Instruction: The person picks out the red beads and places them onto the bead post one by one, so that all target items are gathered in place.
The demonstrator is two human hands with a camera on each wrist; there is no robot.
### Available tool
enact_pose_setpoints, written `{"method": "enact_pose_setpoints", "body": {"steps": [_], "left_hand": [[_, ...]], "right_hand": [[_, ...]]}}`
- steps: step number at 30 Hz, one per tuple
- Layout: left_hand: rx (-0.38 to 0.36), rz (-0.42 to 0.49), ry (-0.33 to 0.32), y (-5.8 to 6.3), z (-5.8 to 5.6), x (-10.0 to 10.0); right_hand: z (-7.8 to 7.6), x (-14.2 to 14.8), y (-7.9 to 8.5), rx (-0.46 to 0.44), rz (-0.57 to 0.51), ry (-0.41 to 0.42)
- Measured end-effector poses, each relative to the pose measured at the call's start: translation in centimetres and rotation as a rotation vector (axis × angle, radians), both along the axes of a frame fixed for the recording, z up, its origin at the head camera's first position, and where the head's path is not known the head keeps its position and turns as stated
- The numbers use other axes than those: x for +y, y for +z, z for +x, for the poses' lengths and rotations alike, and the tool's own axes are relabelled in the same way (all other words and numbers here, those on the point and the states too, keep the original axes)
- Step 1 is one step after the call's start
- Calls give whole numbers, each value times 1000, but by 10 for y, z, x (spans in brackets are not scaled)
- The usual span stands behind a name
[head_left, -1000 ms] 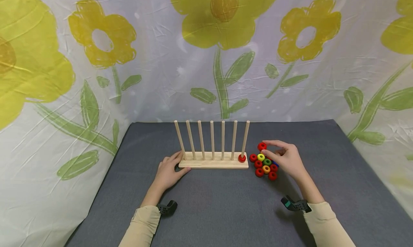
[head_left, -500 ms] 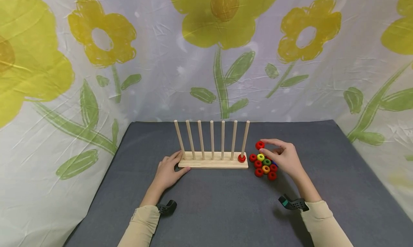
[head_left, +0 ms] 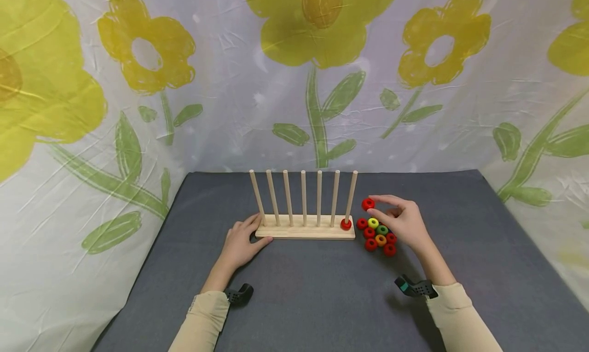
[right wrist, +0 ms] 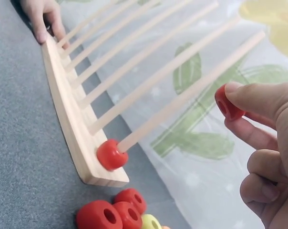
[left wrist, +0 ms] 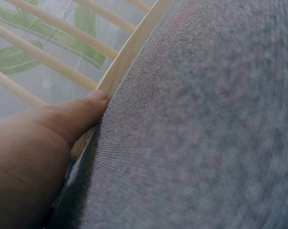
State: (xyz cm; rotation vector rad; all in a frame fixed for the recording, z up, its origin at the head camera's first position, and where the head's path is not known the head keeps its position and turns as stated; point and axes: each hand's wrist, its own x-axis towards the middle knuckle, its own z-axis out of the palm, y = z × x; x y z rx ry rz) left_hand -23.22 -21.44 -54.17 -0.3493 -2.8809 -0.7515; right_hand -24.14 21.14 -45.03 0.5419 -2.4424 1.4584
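A wooden peg stand (head_left: 306, 232) with a row of several upright pegs stands on the table. My left hand (head_left: 240, 244) grips its left end, thumb along the front edge and fingers at the back. One red bead (right wrist: 112, 154) sits at the foot of the rightmost peg. Between thumb and fingertip my right hand (head_left: 401, 221) pinches another red bead (head_left: 368, 204), raised just right of that peg. In the right wrist view this held bead (right wrist: 228, 102) shows partly behind the thumb, and the remaining fingers are curled.
Right of the stand lies a cluster of loose beads: several red ones, a yellow bead (head_left: 373, 223), a green bead (head_left: 382, 230) and an orange bead (head_left: 380, 240). Grey cloth (head_left: 317, 296) covers the table. A flower-printed curtain (head_left: 221, 86) hangs behind.
My right hand has shifted a little left with the red bead, closer to the rightmost peg. The left hand has kept its place at the stand's end.
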Motion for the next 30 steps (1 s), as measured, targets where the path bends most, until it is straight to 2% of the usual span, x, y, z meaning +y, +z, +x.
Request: {"method": "enact_pose_setpoints", "body": {"steps": [12,30], "left_hand": [[-13,-6,2,1,0,0],[-18,-9,10,3,0,1]], "right_hand": [[-2,-4,10,27,-36,35],[-3,-11,28,55,-61,40]]}}
